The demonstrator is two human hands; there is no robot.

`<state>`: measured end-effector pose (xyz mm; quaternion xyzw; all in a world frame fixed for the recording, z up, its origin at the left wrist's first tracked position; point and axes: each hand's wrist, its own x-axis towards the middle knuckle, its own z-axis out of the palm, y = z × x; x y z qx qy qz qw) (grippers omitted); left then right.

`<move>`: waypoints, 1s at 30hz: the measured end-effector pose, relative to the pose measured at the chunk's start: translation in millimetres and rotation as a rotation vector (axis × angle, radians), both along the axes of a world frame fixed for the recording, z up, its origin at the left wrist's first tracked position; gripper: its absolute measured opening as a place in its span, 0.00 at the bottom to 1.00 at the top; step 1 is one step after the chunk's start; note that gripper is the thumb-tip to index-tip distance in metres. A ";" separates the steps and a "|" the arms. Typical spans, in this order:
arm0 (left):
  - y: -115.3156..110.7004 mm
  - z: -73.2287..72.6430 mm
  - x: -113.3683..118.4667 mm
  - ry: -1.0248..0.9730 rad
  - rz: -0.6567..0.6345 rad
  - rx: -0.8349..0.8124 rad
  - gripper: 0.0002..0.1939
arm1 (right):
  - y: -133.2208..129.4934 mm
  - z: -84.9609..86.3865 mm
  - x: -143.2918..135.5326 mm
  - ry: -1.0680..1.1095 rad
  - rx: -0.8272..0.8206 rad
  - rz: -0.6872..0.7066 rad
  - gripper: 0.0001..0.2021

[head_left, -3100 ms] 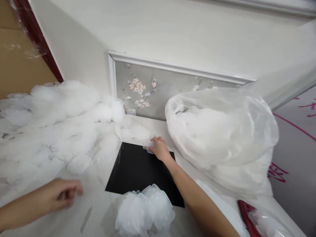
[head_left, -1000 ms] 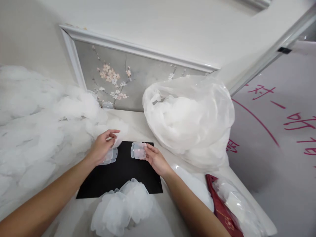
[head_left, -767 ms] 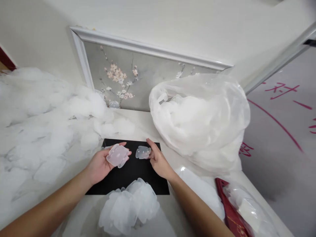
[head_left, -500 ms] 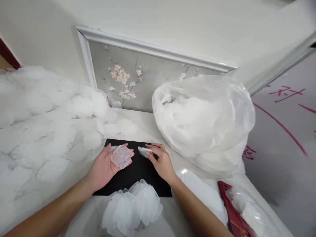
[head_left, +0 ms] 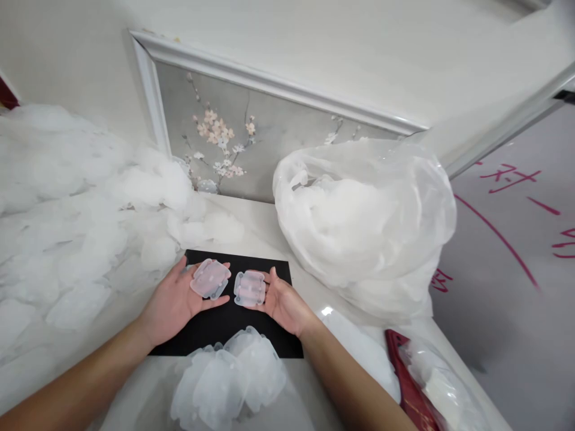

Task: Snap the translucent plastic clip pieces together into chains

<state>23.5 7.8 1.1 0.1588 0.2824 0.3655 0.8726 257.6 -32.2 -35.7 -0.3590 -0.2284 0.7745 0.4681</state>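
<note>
Turned palm up since half a second earlier, the right hand [head_left: 287,306] shows its translucent piece [head_left: 250,288] face-on rather than edge-on. In the head view, that piece rests on the fingers, thumb raised beside it; the left hand [head_left: 173,305], flat with fingers spread, bears a second piece [head_left: 210,279] over the black sheet [head_left: 215,320] on the tabletop [head_left: 257,230]. The step appears to be a side-by-side look; the next move seemingly calls for light fingers, both pieces lying unclasped.

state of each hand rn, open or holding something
Left hand: open, palm up, translucent piece resting on it.
Right hand: open, second piece resting on it.
</note>
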 end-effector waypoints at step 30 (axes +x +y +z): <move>-1.8 -0.6 -0.7 0.089 -0.046 0.153 0.24 | -5.3 11.4 8.1 0.001 0.139 -0.003 0.26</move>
